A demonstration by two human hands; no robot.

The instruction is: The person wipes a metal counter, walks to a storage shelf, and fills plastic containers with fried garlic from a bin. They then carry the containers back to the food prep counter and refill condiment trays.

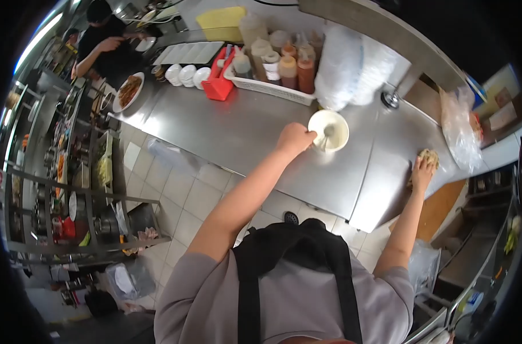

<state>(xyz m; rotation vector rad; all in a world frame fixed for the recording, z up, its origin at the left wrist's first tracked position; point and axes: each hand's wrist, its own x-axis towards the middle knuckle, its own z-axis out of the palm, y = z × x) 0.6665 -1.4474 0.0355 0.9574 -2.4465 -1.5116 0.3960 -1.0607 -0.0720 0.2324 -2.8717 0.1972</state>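
My left hand (296, 139) is closed on the near left edge of a white bowl (342, 127) on the steel counter. A metal spoon (328, 133) leans inside the bowl. Further right, my right hand (424, 171) presses down on a crumpled tan cloth (429, 156) at the counter's right end. The fingers cover much of the cloth, which pokes out beyond them.
Behind the bowl, a white basket (272, 89) holds several sauce bottles beside plastic-wrapped white bundles (353, 66). A red holder (218, 86), stacked white dishes (186, 75) and a plate of food (129, 92) stand leftward. Another person (109, 49) works at the far left.
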